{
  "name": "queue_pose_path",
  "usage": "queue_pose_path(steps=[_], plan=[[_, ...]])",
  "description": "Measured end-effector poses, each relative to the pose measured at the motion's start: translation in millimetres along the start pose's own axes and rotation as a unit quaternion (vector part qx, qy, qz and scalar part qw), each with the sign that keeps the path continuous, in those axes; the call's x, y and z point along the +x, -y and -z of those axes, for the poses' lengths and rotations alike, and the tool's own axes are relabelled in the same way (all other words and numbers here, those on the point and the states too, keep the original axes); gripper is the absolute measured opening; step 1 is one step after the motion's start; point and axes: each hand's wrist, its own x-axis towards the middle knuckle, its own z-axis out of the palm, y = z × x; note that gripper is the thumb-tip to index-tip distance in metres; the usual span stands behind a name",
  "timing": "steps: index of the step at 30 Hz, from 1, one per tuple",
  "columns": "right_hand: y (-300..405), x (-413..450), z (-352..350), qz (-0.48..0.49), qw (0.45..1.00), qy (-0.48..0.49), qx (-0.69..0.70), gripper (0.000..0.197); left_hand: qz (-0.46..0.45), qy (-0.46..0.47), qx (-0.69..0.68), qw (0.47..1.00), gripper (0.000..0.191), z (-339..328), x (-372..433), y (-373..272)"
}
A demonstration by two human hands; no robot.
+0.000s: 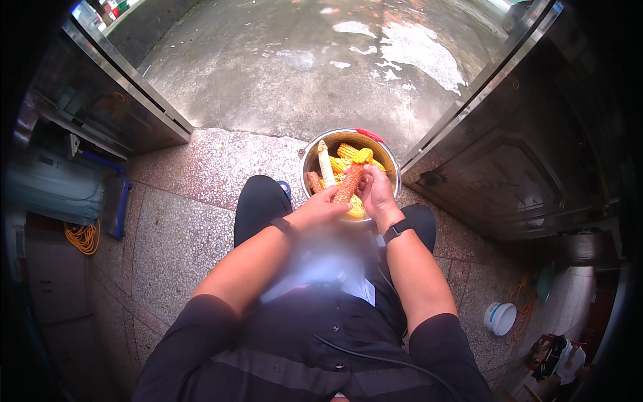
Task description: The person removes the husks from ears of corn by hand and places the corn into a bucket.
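Observation:
A round metal bucket [306, 176] stands between my knees with several yellow corn cobs [346, 151] in it. Over its near part, my left hand [321, 206] grips the lower end of a reddish, mostly stripped corn cob [349, 186]. Some yellow kernels remain at that cob's far tip. My right hand [376, 188] holds the same cob from the right side, its fingers partly hidden behind it. A pale bare cob [325, 163] leans inside the bucket at the left, and another reddish cob [315, 182] lies beside it.
Door panels stand open at left [115, 95] and right [502, 166], with wet concrete [261, 80] beyond the speckled stone floor [171, 231]. A blue-edged trolley [120, 206] and a coiled orange cord [83, 236] are at left. A white tub [501, 319] lies at lower right.

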Motion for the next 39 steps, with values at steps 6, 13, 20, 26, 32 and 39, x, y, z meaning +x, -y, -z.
queue_pose_path(steps=[6, 13, 20, 26, 32, 39], plan=[[-0.1, 0.3, -1.1, -0.003, 1.0, -0.016, -0.012, 0.036, -0.015, -0.013, 0.01, 1.0, 0.041, -2.1, -0.3, 0.7], [1.2, -0.2, -1.8, 0.003, 0.999, -0.022, -0.024, 0.028, -0.007, -0.021, 0.023, 0.999, 0.043, -4.0, -3.9, -3.5], [1.0, -1.5, -3.7, 0.024, 0.997, -0.028, -0.072, 0.027, -0.011, -0.024, 0.023, 0.999, 0.046, -3.7, -3.3, -1.8], [-0.6, -0.1, -5.1, 0.032, 0.998, -0.032, -0.036, 0.028, -0.028, -0.04, 0.042, 0.998, 0.049, -1.4, -0.3, 4.4], [0.3, -1.0, -2.5, 0.032, 0.998, -0.021, -0.053, 0.026, -0.021, -0.028, 0.005, 0.999, 0.052, -4.9, -5.4, -2.9], [0.4, -2.3, -5.0, 0.035, 0.997, -0.026, -0.069, 0.024, -0.021, -0.028, 0.011, 0.999, 0.051, -3.2, -3.7, 0.3]])
